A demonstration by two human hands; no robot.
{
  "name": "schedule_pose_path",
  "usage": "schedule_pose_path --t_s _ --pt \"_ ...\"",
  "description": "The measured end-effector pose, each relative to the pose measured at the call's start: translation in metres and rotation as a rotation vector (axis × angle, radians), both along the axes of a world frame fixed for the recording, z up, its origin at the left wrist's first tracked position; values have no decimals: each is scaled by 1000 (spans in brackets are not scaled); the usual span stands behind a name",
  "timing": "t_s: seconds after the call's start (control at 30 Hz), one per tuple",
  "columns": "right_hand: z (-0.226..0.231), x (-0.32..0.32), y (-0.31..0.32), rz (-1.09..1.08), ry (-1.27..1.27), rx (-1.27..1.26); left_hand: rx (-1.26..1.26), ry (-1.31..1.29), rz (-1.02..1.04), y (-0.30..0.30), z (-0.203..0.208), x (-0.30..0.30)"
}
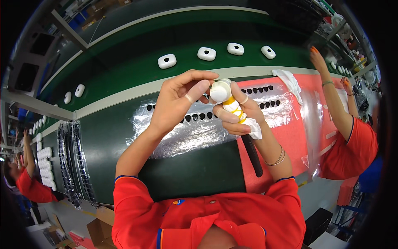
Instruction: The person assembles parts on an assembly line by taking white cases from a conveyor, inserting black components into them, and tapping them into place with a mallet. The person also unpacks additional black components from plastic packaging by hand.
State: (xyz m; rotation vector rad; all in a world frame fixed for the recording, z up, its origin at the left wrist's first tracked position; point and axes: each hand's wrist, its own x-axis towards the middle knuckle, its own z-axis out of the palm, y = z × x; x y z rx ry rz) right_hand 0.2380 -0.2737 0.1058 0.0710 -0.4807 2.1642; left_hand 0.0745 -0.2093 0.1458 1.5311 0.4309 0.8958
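My right hand [238, 110] is closed around a mallet [233, 108] with white wrapping and yellow bands below its rounded white head. Its black handle slants down under my wrist. At the left side of that head, my left hand [182, 93] has its thumb and index finger bent in against it; any small piece between them is hidden. Beneath both hands, clear plastic film [178, 139] carries rows of small black shield-shaped pieces [202, 116]. White rounded cases [167, 61] with black marks stand on the green belt beyond.
The green conveyor belt [124, 54] runs behind a pale rail. A pink mat [265, 153] covers the right of the bench, with a white cloth [289, 83] on it. Black strips in plastic [74, 162] and stacked white cases [44, 164] lie left. Co-workers in red sit on both sides.
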Motion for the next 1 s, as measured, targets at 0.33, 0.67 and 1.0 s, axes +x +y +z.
schedule_pose_path --t_s 0.33,0.67,1.0 --pt "17 1 -11 -209 -774 218 -266 149 -335 19 -11 -18" --pt "19 0 -13 -223 -884 313 -233 38 -383 1 -14 -30" --pt "12 14 -3 -476 -810 42 18 -51 -129 -3 -13 -55"
